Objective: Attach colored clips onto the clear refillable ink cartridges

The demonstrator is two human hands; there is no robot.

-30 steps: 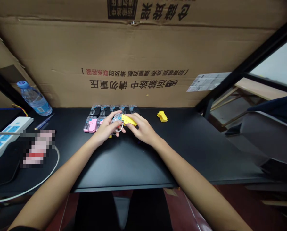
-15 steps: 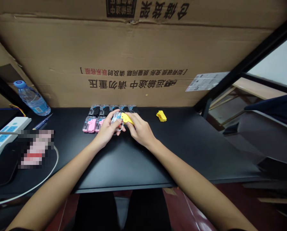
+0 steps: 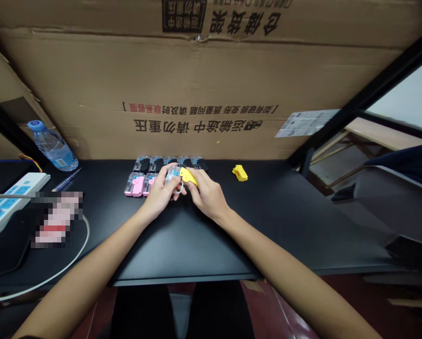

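Observation:
My left hand [image 3: 160, 194] grips a small clear plastic cartridge [image 3: 172, 177] just above the black table [image 3: 182, 240]. My right hand [image 3: 207, 195] pinches a yellow clip [image 3: 188, 176] against the right side of that cartridge. Both hands meet at the middle of the table, fingers curled. Behind them stands a row of several black-fronted cartridges [image 3: 156, 164]. Two pink ones [image 3: 135, 185] lie left of my left hand.
A loose yellow clip [image 3: 239, 173] lies to the right. A water bottle [image 3: 52, 147], a pen [image 3: 65, 179], a white power strip [image 3: 9, 197] and a cable [image 3: 66, 263] sit at the left. A big cardboard box [image 3: 204, 84] walls off the back.
The hands have stayed together on the cartridge and yellow clip, with only small finger shifts. The view has moved slightly.

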